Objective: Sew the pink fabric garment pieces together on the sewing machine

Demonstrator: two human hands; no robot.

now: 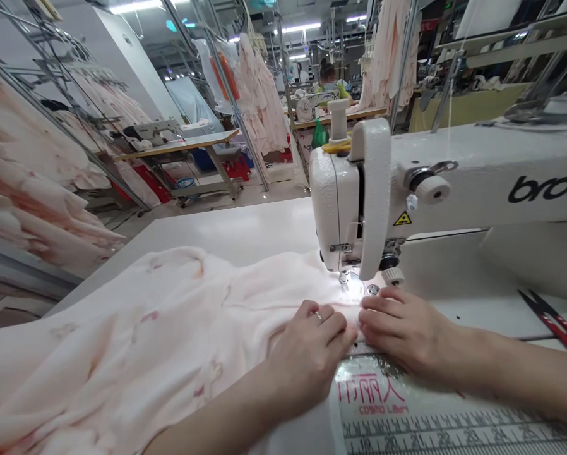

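**Working Up Close**

Your white table (245,229) is wide, so it seems to be there to hold up the big cloth. The pale pink cloth (170,328) spreads over its left side, and its right end is by the machine's foot. The white sewing machine (338,196) stands at the back and right. A ruler sheet (406,426) lies in front, maybe for easy measuring.

Your left hand (314,347) rests on the cloth with bent fingers, perhaps to guide it. Your right hand (406,328) is just beside it, fingertips at the cloth's edge. I can't tell if either hand pinches or only presses.

Red-handled scissors (555,322) lie open on the right, likely for easy reach. The little metal foot (344,280) sits in bright light, probably so you can see.
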